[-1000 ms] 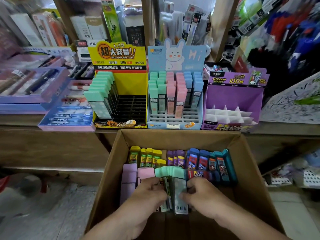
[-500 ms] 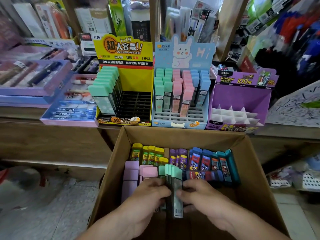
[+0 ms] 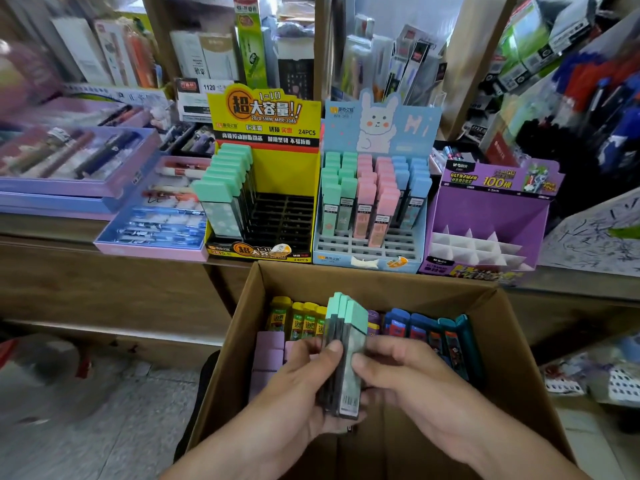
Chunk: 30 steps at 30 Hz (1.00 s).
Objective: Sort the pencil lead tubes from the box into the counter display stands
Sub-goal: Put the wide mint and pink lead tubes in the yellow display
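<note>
While the left hand (image 3: 298, 386) and right hand (image 3: 401, 372) clamp a bundle of mint-capped lead tubes (image 3: 348, 351) from both sides just above the box (image 3: 512, 348), a barcode label shows at its lower end. On the tabletop (image 3: 581, 284) behind:
- yellow stand (image 3: 266, 112): "2B/0.5MM MPR-2086", "24PCS".
- blue stand (image 3: 381, 123): rabbit, "Hi".
- purple stand (image 3: 491, 202): "ULTRAMAN", "100".

Head camera (single view) looks forward-down, close over box (image 3: 512, 344), facing counter (image 3: 104, 244).

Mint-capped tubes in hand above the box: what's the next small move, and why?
Probably lift the mint-capped tubes toward the yellow stand: the left hand and right hand grip them, matching mint tubes fill its left column, and black slots beside them stand empty.
</note>
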### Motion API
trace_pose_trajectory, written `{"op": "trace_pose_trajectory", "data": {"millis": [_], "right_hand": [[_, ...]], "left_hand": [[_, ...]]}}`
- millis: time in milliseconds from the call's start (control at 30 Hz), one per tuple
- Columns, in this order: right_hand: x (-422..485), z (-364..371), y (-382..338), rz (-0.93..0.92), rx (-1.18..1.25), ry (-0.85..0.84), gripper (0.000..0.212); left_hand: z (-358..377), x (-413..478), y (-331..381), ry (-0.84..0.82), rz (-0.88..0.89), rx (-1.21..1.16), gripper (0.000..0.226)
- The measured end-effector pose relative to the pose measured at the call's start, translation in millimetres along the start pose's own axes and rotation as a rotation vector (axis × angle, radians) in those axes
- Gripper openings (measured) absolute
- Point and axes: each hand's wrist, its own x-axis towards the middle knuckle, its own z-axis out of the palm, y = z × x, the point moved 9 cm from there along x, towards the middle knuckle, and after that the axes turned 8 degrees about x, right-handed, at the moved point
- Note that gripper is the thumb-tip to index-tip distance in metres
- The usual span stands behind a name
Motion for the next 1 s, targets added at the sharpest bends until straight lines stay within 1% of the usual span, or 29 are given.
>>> {"op": "trace_pose_trajectory", "data": {"millis": [67,133,200,333,433,533,600,667,767,833,900,1000], "right_hand": [[0.7,1.6,-12.6,-0.058,-0.075,0.008,0.025],[1.3,4.3,-25.8,-0.114,-0.159,0.024,0.023],[2.9,10.5,-39.4,-0.18,-0.194,0.026,0.022],[8.0,16.1,-57.8,-0.271,-0.186,0.058,0.03],[15.0,23.8,-66.0,-0.309,-0.187,0.055,0.025],[23.2,31.2,-73.7,-0.341,-0.164,0.024,0.011],[28.8,34.5,-78.8,-0.347,-0.126,0.004,0.016],[33.3,35.4,-86.3,-0.369,-0.133,0.011,0.024],[36.7,34.9,-103.0,-0.439,-0.148,0.029,0.027],[37.1,35.2,-118.7,-0.497,-0.164,0.031,0.023],[36.6,37.5,-138.0,-0.568,-0.229,0.047,0.016],[35.6,46.0,-169.1,-0.69,-0.364,0.093,0.012]], "left_hand": [[0.8,-3.8,10.7,-0.024,0.047,-0.037,0.051],[1.8,-7.7,22.2,-0.058,0.101,-0.057,0.051],[1.2,-12.1,34.0,-0.103,0.164,-0.076,0.051],[-7.1,-16.2,50.9,-0.133,0.247,-0.082,0.046],[-14.3,-16.9,62.5,-0.126,0.296,-0.02,0.031],[-23.7,-16.7,72.1,-0.092,0.342,-0.017,0.028],[-28.5,-17.0,76.8,-0.087,0.372,-0.027,0.027],[-35.7,-16.1,80.3,-0.055,0.402,-0.036,0.029],[-51.3,-15.1,86.0,0.068,0.471,-0.019,0.031],[-61.8,-16.0,90.8,0.141,0.541,-0.022,0.032],[-72.7,-17.9,94.8,0.212,0.601,-0.03,0.027],[-85.3,-17.5,98.1,0.267,0.647,-0.089,0.035]]}}
